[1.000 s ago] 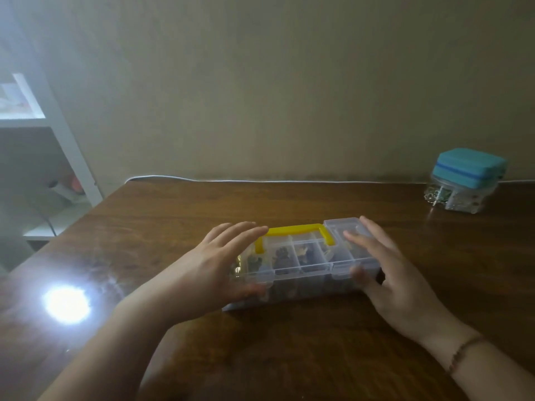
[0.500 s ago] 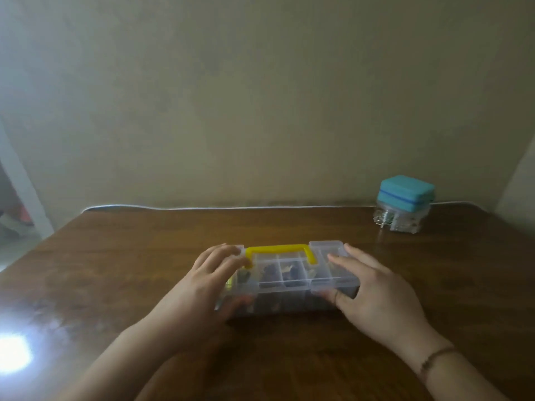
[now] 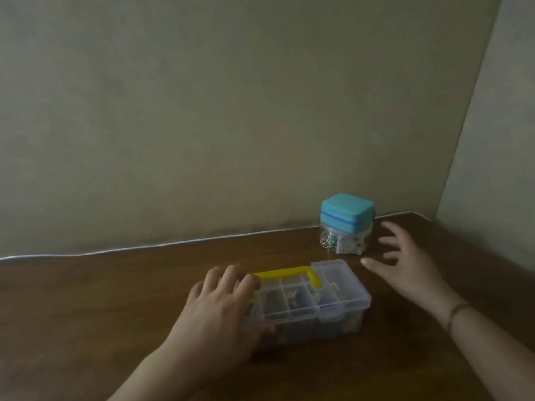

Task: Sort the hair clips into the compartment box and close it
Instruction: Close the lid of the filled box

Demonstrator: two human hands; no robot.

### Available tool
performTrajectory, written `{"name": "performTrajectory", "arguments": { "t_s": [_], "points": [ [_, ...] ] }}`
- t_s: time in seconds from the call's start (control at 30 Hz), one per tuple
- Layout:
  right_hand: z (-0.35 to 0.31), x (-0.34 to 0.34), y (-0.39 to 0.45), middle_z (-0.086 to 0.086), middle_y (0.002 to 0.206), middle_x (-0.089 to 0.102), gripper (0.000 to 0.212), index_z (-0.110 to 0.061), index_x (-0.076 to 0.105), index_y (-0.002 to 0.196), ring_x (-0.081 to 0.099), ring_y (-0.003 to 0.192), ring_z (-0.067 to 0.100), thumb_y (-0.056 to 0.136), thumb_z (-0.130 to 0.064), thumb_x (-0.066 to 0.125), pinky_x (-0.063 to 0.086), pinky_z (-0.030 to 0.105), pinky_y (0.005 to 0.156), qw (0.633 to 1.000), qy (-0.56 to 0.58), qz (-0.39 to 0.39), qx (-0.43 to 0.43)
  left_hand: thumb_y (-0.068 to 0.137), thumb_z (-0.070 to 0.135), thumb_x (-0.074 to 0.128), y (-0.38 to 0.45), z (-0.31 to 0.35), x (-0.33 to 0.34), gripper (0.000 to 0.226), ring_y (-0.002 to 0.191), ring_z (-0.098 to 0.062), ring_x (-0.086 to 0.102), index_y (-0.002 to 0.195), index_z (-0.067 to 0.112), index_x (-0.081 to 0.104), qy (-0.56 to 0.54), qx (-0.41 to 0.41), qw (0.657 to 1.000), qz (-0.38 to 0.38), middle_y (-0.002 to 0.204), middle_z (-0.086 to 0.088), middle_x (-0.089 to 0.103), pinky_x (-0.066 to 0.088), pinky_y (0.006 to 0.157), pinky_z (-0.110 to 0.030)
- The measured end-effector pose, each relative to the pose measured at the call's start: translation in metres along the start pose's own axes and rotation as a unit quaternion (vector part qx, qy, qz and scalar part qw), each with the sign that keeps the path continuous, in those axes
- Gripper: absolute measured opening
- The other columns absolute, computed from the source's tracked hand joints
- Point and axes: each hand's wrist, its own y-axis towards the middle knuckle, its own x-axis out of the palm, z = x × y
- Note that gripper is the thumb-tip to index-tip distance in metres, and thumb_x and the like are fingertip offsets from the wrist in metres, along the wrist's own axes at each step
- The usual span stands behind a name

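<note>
The clear compartment box [image 3: 338, 296] with a yellow handle [image 3: 285, 274] lies on the brown table, its lid down. Dark hair clips [image 3: 292, 298] show dimly through the lid in the middle compartments. My left hand [image 3: 223, 311] grips the box's left end, fingers curled over the top and thumb against the front. My right hand [image 3: 405, 264] hovers off the box with fingers spread, between the box and a small clear container with a teal lid [image 3: 346, 224]. It holds nothing.
The teal-lidded container stands near the wall at the back right and holds small shiny items. A white cable [image 3: 144, 248] runs along the table's far edge against the wall. A wall corner rises at the right.
My right hand has let go of the box's right end and moved right and back toward the teal-lidded container. The view has swung right. My left hand stays on the box.
</note>
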Motion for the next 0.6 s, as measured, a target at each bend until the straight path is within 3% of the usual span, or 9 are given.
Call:
{"name": "performTrajectory", "arguments": {
  "t_s": [0.07,0.17,0.27,0.4,0.6],
  "points": [
    [0.011,0.017,0.028,0.007,0.158,0.024,0.125,-0.036,-0.001,0.151,0.034,0.140,0.028,0.063,-0.036,0.088,0.036,0.051,0.110,0.998,0.029,0.019,0.051,0.090,0.070,0.038,0.005,0.003,0.005,0.064,0.144,-0.016,0.012,0.143,0.041,0.017,0.012,-0.008,1.000,-0.003,0.152,0.014,0.013,0.026,0.118,-0.038],
    [0.009,0.048,0.054,0.005,0.162,0.003,0.141,-0.035,-0.013,0.151,0.017,0.147,0.027,0.057,-0.032,0.092,0.021,0.050,0.114,0.992,0.103,0.052,0.042,0.094,0.065,0.035,0.018,-0.001,0.010,0.062,0.146,-0.019,0.012,0.145,0.036,0.013,0.044,-0.033,0.998,0.004,0.155,0.010,0.009,0.039,0.110,-0.037],
    [0.002,0.067,0.070,0.006,0.162,0.002,0.142,-0.028,-0.011,0.153,0.014,0.147,0.024,0.057,-0.025,0.093,0.019,0.043,0.115,0.982,0.146,0.115,0.019,0.096,0.059,0.038,0.042,-0.020,0.012,0.060,0.146,-0.018,0.014,0.145,0.033,0.015,0.060,-0.059,0.996,0.002,0.155,0.009,0.012,0.051,0.097,-0.036],
    [0.006,0.081,0.083,0.007,0.160,0.005,0.145,-0.037,-0.013,0.150,0.019,0.145,0.033,0.052,-0.029,0.094,0.021,0.057,0.115,0.982,0.112,0.150,0.019,0.098,0.054,0.039,0.086,-0.050,0.019,0.056,0.140,-0.024,0.026,0.143,0.026,0.023,0.085,-0.086,0.993,0.007,0.150,0.003,0.024,0.053,0.090,-0.042],
    [0.010,0.089,0.094,0.008,0.156,0.011,0.138,-0.041,-0.007,0.148,0.026,0.142,0.035,0.054,-0.028,0.093,0.029,0.058,0.110,0.986,0.068,0.149,0.002,0.099,0.051,0.040,0.145,-0.079,0.027,0.057,0.139,-0.030,0.028,0.145,0.020,0.028,0.090,-0.103,0.991,0.002,0.148,-0.002,0.030,0.049,0.093,-0.051]
  ]
}}
